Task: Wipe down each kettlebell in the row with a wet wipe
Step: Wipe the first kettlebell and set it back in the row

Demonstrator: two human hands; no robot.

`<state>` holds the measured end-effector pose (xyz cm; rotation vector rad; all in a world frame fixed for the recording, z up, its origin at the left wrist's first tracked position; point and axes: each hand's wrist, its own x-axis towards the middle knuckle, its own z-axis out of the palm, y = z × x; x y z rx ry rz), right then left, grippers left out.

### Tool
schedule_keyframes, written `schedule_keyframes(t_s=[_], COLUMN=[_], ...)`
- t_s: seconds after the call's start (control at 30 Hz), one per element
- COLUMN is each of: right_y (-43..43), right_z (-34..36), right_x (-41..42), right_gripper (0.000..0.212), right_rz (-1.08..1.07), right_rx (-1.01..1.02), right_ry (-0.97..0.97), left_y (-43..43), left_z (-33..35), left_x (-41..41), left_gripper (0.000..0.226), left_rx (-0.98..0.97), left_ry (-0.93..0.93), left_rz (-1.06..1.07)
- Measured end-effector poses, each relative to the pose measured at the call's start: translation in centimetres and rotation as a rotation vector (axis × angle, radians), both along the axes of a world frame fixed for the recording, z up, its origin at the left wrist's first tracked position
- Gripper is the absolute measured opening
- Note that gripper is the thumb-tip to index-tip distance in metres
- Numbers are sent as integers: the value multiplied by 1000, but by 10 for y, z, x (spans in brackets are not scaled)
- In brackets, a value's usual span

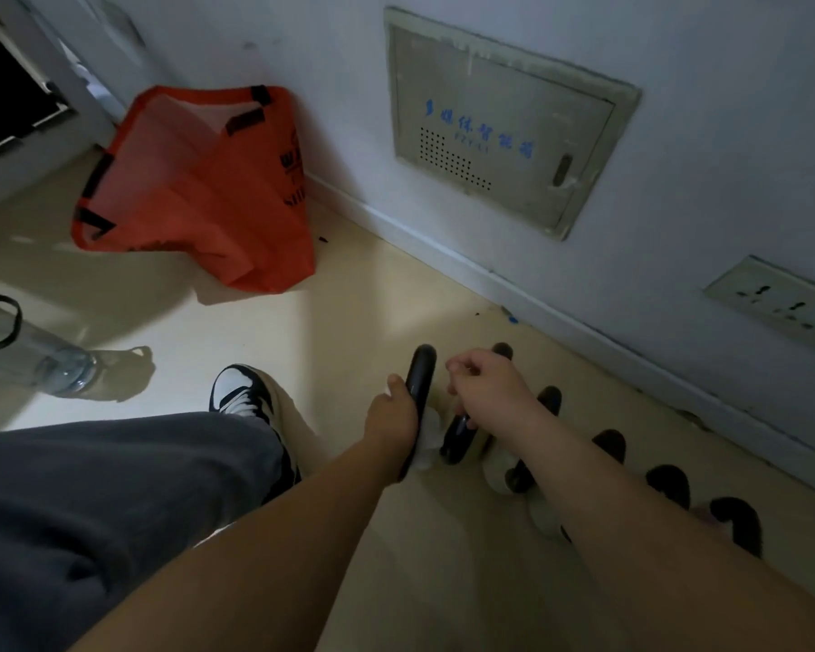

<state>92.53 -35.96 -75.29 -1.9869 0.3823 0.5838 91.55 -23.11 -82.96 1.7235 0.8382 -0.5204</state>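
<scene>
A row of kettlebells with black handles and pale bodies stands on the floor along the wall. My left hand (391, 416) curls round the black handle (422, 369) of the nearest kettlebell, its thumb over the handle. A white wet wipe (427, 442) bunches out from under its palm. My right hand (488, 390) has curled fingers and grips a black handle (457, 435) just beside it. Further kettlebells (669, 482) run on to the right, partly hidden behind my right forearm.
An orange bag (198, 190) slumps against the wall at the back left. A clear plastic bottle (43, 355) lies on the floor at the left. My shoe (243, 392) and grey trouser leg are close on the left. A metal wall panel (504, 129) and socket (777, 305) sit above the row.
</scene>
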Motion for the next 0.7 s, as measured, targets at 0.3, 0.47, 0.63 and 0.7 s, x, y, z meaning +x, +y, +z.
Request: schedule_keyframes(t_s=[0.3, 0.47, 0.63, 0.7], right_y=[32, 50, 46, 48], right_z=[19, -29, -58, -64], right_x=[-67, -129, -157, -161], right_gripper=[23, 23, 14, 13], right_rz=[-26, -84, -341, -368], right_rx=[122, 45, 209, 248], right_ry=[312, 436, 456, 449], left_y=[18, 16, 51, 70], left_z=[-6, -3, 2, 18], left_x=[-109, -141, -112, -96], left_gripper=[73, 72, 80, 71], left_rx=[-140, -175, -184, -84], left_ry=[173, 189, 128, -27], left_rz=[382, 223, 327, 313])
